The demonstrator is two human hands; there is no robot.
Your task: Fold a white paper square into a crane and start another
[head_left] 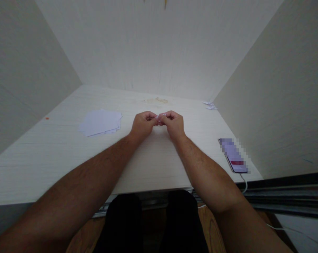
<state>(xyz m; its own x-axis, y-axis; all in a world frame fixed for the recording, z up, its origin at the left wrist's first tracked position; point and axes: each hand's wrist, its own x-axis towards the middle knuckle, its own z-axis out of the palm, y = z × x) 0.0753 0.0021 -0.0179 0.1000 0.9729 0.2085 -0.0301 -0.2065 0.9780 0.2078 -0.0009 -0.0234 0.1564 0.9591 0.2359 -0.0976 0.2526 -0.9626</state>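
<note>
My left hand point(144, 123) and my right hand point(174, 123) meet over the middle of the white desk, thumbs and fingers pinched together. Between the fingertips shows a small, pale piece of folded paper point(161, 116), mostly hidden by the fingers. Both hands grip it, just above the desk surface. Left of my left hand lies a loose stack of white paper sheets point(102, 122), its edges uneven.
Several small folded papers point(210, 105) lie at the desk's back right corner. A phone point(233, 156) with a blurred screen and a white cable point(244, 184) rests near the right wall. Panels enclose the white desk point(56, 154) on three sides. A brownish stain point(157, 101) marks the back.
</note>
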